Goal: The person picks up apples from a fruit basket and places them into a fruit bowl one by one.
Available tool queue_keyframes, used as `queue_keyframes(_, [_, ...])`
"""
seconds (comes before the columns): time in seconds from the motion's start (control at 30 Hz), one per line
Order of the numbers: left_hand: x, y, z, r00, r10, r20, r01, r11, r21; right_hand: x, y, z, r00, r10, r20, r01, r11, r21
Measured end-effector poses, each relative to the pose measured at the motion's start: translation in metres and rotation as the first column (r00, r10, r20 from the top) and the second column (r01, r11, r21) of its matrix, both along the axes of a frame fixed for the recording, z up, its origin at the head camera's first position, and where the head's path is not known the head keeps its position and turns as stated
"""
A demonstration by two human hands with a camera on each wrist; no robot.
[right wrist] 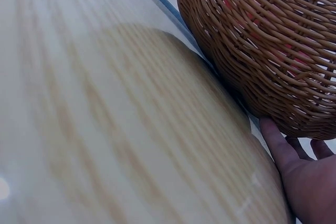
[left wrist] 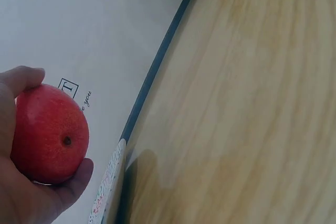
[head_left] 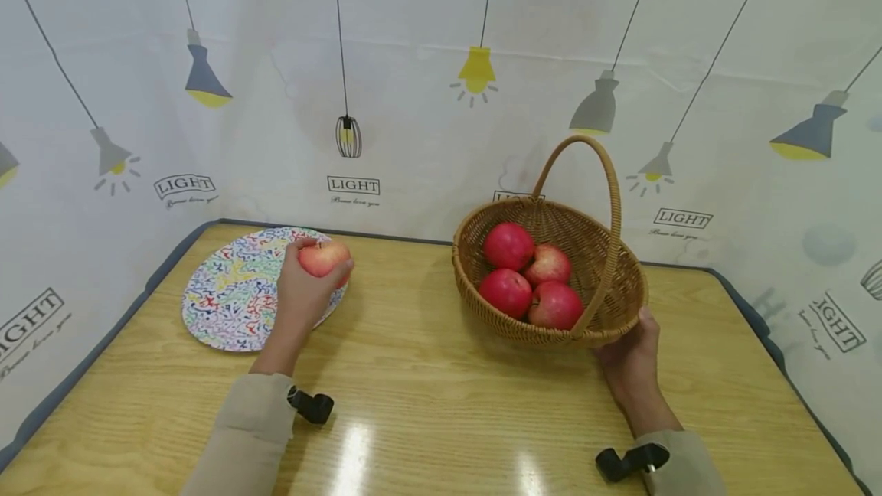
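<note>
In the head view my left hand (head_left: 303,285) grips a red apple (head_left: 325,258) over the right part of a round, colorfully speckled plate (head_left: 234,289). The left wrist view has the apple (left wrist: 52,132) held between thumb and fingers, apart from the tabletop. A brown wicker basket (head_left: 475,305) with a tall arched handle stands at the right, tilted, with several red apples (head_left: 508,293) inside. My right hand (head_left: 630,358) holds its near right side, thumb at the rim; in the right wrist view fingers (right wrist: 278,142) support the basket's underside.
A wooden table (head_left: 427,396) lies under everything, with a dark edge along its back and sides. Behind it hangs a white cloth (head_left: 413,98) printed with lamps and the word LIGHT. Each wrist wears a small black camera (head_left: 313,406).
</note>
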State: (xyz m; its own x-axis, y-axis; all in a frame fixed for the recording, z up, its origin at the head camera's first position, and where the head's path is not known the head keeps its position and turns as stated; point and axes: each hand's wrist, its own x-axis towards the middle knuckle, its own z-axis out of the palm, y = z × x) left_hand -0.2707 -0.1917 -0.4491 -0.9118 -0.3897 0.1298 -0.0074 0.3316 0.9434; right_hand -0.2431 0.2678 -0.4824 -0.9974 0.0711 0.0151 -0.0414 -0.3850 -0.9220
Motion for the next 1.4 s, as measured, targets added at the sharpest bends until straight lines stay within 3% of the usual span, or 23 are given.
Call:
queue_keyframes(0.23, [-0.007,-0.001,-0.004,0.999,-0.037,0.02,0.038,0.999,-0.024,0.001,0.002,-0.002,0.999,0.007,-0.032,-0.008,1.0,-0.009])
queue_keyframes(0.5, [-0.011,-0.006,-0.007,0.999,0.038,0.018,-0.035,0.989,-0.143,0.002,0.0,-0.005,0.998,0.027,-0.063,-0.028,0.999,-0.016])
queue_keyframes(0.83, [-0.013,-0.011,-0.012,0.999,0.028,0.041,-0.024,0.994,-0.104,0.003,0.0,-0.001,0.998,0.01,-0.055,-0.011,1.0,-0.021])
queue_keyframes(1.1, [-0.016,-0.014,-0.017,0.996,0.082,-0.019,-0.083,0.994,-0.07,0.001,-0.002,0.0,0.998,0.011,-0.065,-0.012,1.0,-0.021])
queue_keyframes(1.4, [-0.018,-0.015,-0.023,0.995,0.093,-0.021,-0.094,0.992,-0.079,0.0,-0.001,-0.003,0.998,0.002,-0.065,-0.003,1.0,-0.024])
